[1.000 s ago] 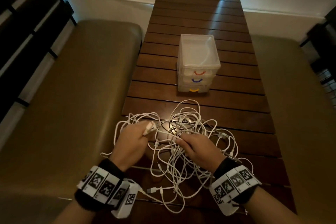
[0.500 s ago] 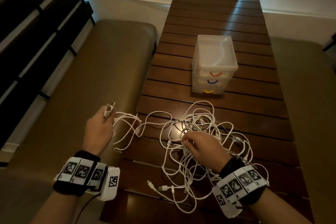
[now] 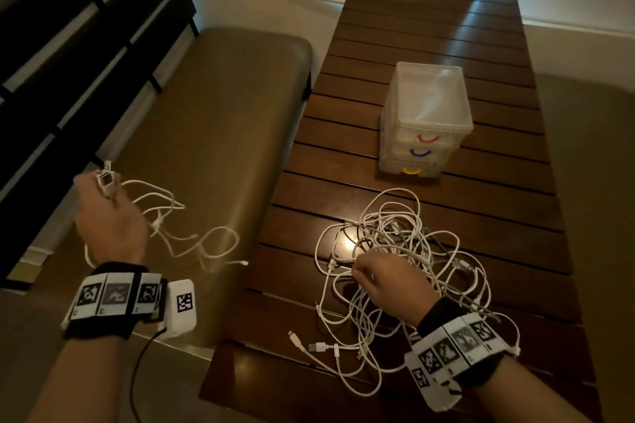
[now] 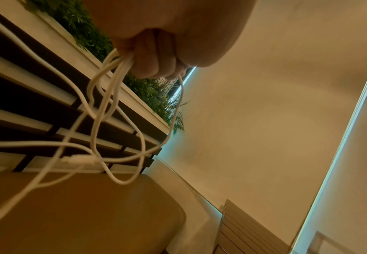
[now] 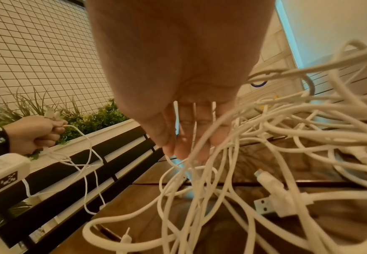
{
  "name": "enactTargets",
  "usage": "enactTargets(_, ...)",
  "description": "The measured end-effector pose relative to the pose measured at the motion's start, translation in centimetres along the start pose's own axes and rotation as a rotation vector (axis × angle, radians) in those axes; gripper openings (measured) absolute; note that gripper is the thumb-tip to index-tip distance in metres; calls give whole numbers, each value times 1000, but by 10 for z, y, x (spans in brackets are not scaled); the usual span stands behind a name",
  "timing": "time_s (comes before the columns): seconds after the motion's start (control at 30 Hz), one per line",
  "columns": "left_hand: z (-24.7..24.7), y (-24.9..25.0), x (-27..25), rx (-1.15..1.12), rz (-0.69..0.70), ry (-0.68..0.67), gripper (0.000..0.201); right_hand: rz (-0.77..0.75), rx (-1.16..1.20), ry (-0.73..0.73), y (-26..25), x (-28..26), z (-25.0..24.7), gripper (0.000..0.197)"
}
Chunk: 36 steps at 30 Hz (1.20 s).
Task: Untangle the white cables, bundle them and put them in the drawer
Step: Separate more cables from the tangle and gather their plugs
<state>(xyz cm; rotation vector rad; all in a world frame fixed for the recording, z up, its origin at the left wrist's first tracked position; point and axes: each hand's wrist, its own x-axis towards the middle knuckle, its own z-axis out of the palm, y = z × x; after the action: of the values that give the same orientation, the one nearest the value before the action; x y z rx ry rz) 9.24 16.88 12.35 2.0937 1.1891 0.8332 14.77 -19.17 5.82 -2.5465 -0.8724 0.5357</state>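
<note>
Pulling one freed cable (image 3: pixel 178 216) off to the left of the tangle (image 3: pixel 395 251), left hand (image 3: pixel 110 216) is fisting its plug end. Right hand (image 3: pixel 391 285), fingers loosely curled into strands, is pinning the tangle, w/ drawer unit (image 3: pixel 426 120) just beyond.

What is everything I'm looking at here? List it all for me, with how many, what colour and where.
tangled cables: one heap, count unclear, white, near end of the table
pulled-out cable: one or more, cannot tell, white, hanging over the bench from the left hand
table: one, dark brown slatted wood, centre
drawer unit: one, clear plastic, three drawers with red, blue and yellow handles, all closed, mid-table
bench: one, olive-brown cushion, left of the table
plants: green, on a ledge behind the bench
wrist bands: two, black with black-and-white markers, one per wrist
left hand: grips cable ends, out over the bench
right hand: pinches strands in the heap
</note>
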Motion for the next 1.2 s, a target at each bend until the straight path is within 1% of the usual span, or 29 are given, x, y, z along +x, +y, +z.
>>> enactTargets(0.03, 1, -1, 1, -6, -2, -4, 27, 0, 1, -13, -3, 0, 1, 21)
enactTargets(0.07, 5, -1, 1, -15, 13, -43, 26, -1, 6, -27, -5, 1, 2, 22)
enactTargets(0.13, 18, -5, -4, -26, 68, -226, 19, -13, 7, -55, -10, 3, 6, 22)
enactTargets(0.2, 32, -10, -17, -13, 101, -406, 18, -35, 7, -79, -16, 5, 12, 22)
enactTargets(0.3, 49, -15, -42, 57, 155, -537, 23, -49, -59, -145, -25, 7, 23, 29)
enactTargets(0.37, 56, -19, -55, 78, 152, -594, 25, -14, -137, -177, -30, 8, 30, 38)
enactTargets(0.47, 62, -18, -71, 69, 127, -667, 24, 80, -175, -165, -36, 11, 39, 48)
enactTargets(0.57, 61, -9, -84, -33, 74, -688, 25, 132, -214, -212, -42, 15, 46, 58)
enactTargets(0.63, 59, -2, -87, -81, 57, -683, 28, 137, -245, -234, -46, 15, 47, 54)
enactTargets(0.73, 57, -1, -85, -165, 47, -656, 28, 152, -249, -244, -48, 14, 48, 38)
enactTargets(0.8, 57, -2, -85, -222, 21, -681, 30, 167, -236, -235, -50, 15, 49, 32)
enactTargets(0.83, 58, -2, -86, -241, -1, -697, 33, 174, -224, -232, -51, 15, 49, 35)
enactTargets(0.9, 58, -1, -92, -260, -44, -728, 41, 188, -207, -246, -54, 14, 50, 50)
enactTargets(0.93, 59, 0, -96, -266, -64, -750, 44, 190, -202, -262, -55, 14, 50, 52)
enactTargets(0.97, 59, 0, -100, -268, -80, -778, 46, 187, -200, -270, -55, 14, 50, 48)
enactTargets(1.03, 61, 1, -108, -228, -88, -863, 47, 194, -181, -279, -56, 15, 49, 33)
enactTargets(1.07, 62, 2, -111, -195, -86, -913, 47, 209, -161, -289, -56, 15, 48, 30)
enactTargets(1.13, 63, 3, -116, -166, -96, -996, 46, 243, -123, -296, -54, 16, 47, 30)
enactTargets(1.2, 66, 4, -120, -181, -117, -1048, 45, 270, -87, -278, -52, 16, 46, 32)
